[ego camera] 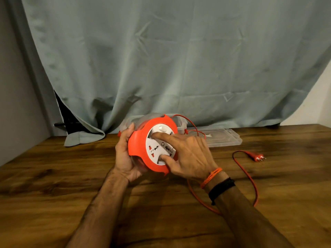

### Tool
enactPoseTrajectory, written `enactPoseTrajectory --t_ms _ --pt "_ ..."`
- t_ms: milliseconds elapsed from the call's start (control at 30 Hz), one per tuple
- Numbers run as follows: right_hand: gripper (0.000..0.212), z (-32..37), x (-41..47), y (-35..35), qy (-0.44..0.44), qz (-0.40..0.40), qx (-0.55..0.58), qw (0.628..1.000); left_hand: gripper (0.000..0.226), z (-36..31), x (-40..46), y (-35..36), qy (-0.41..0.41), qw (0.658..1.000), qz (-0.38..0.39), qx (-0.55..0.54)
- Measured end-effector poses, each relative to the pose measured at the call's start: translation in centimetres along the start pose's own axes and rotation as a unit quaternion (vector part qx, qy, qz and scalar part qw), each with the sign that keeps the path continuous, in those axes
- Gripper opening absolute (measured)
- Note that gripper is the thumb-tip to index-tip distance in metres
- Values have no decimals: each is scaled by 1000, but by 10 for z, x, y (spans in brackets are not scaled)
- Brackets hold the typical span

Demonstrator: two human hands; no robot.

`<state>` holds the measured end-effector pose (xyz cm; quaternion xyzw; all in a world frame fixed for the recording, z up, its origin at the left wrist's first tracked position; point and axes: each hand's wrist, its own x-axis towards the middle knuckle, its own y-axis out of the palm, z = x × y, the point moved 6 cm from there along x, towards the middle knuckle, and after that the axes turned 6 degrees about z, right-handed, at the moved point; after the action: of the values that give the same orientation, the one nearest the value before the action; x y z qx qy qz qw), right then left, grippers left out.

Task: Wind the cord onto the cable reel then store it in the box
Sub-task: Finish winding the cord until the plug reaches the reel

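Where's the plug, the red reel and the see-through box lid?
plug [257,157], head view, on its red body.
red reel [143,138], head view, on its red front rim.
box lid [223,138], head view, on its clear flat top.

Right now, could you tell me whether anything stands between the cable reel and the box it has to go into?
Nothing visible blocks it: the clear box sits open right behind the cable reel, its lid lying off to the right. But loose cord and its plug still trail across the table, unwound.
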<state>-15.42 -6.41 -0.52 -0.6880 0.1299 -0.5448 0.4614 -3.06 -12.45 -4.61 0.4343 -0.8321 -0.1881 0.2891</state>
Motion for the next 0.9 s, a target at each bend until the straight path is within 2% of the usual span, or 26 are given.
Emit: enactPoseTrajectory --t_ms 100,133,200,233,267,367,400,500,567,667,900 --pt "58 -5 -5 4 153 -63 124 978 64 -1 -1 5 16 999 11 32" --pt "55 -10 -7 9 220 -74 203 951 69 -1 -1 6 21 999 9 47" --pt "54 -17 -9 25 330 -74 399 852 77 0 -1 7 19 998 9 65" --pt "54 -18 -10 31 355 -63 458 812 77 1 0 8 17 998 11 66" --pt "53 -19 -9 33 359 -52 474 802 76 2 0 8 16 998 12 62" --pt "49 -17 -7 29 331 -47 459 823 68 3 1 6 13 999 12 31" --pt "48 -18 -6 26 319 -52 435 840 67 3 2 5 12 1000 11 15" --pt "44 -20 -5 7 244 -79 208 944 67 1 2 1 25 1000 3 -4" --pt "42 -14 -5 -5 148 -100 115 977 66 0 1 4 23 1000 19 -8" --pt "51 -5 -5 -11 53 -75 57 994 65 0 0 7 17 999 29 -14" --pt "62 -4 -2 -5 -14 21 19 999 75 0 1 3 9 1000 9 -22"
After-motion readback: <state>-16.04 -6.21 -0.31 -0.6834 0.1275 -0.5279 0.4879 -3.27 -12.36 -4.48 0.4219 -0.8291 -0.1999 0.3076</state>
